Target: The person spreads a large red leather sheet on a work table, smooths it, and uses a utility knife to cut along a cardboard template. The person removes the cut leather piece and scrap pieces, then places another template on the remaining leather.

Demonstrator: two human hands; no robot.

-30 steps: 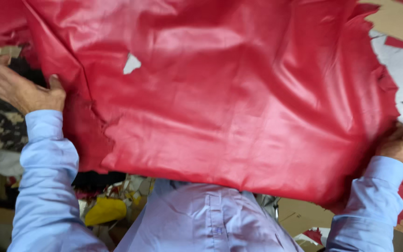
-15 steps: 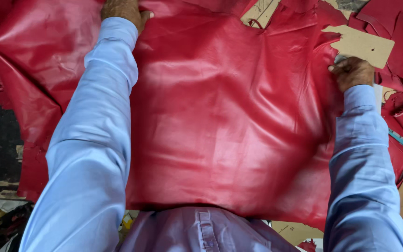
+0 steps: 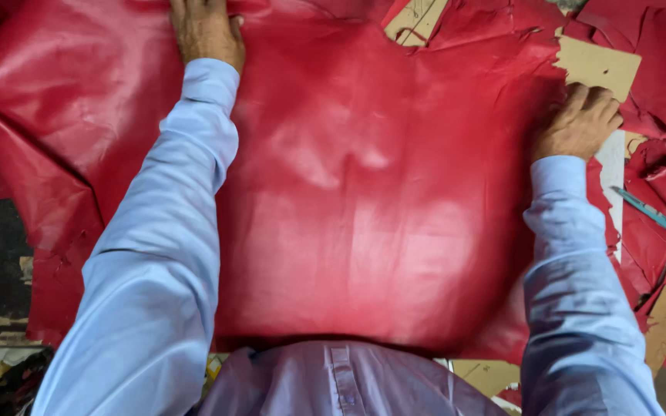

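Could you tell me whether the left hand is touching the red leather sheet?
Touching: the head view shows the left hand pressed flat on the red leather sheet.

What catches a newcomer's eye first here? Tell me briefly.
A big red hide fills nearly the whole view, spread flat. The left hand presses on its far edge at top, and the right hand rests on its right edge beside a tan card piece. Red scraps lie at the right.
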